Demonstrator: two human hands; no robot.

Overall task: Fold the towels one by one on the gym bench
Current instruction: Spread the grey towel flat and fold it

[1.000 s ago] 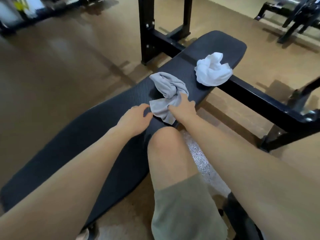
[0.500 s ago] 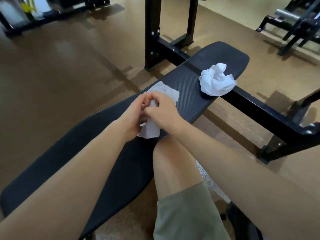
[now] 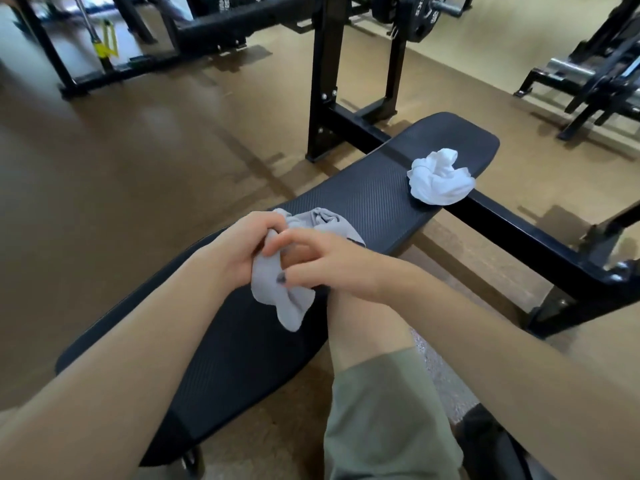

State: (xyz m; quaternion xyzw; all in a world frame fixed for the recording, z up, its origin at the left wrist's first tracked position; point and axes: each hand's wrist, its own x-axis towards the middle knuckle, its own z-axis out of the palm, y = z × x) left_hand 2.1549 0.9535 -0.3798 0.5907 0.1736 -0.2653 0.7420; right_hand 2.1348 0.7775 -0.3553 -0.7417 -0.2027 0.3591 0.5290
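A crumpled grey towel [image 3: 277,296] is bunched over the middle of the black gym bench [image 3: 363,202]. My left hand [image 3: 239,247] grips its upper part, fingers curled round the cloth. My right hand [image 3: 329,261] meets it from the right and pinches the same towel, thumb pressed into the fabric. A loose corner hangs down toward my knee [image 3: 360,317]. A second, white towel [image 3: 440,178] lies crumpled near the bench's far end, apart from both hands.
The bench's black steel frame [image 3: 519,233] runs off to the right, with uprights [image 3: 322,81] behind it. A weight plate on a bar [image 3: 415,12] hangs at the top. More racks [image 3: 595,77] stand at the far right. Brown floor surrounds the bench.
Both hands have gathered the grey towel off the bench and pulled it nearer to me. The view has tilted up, showing more of the gym. The white towel has not moved.
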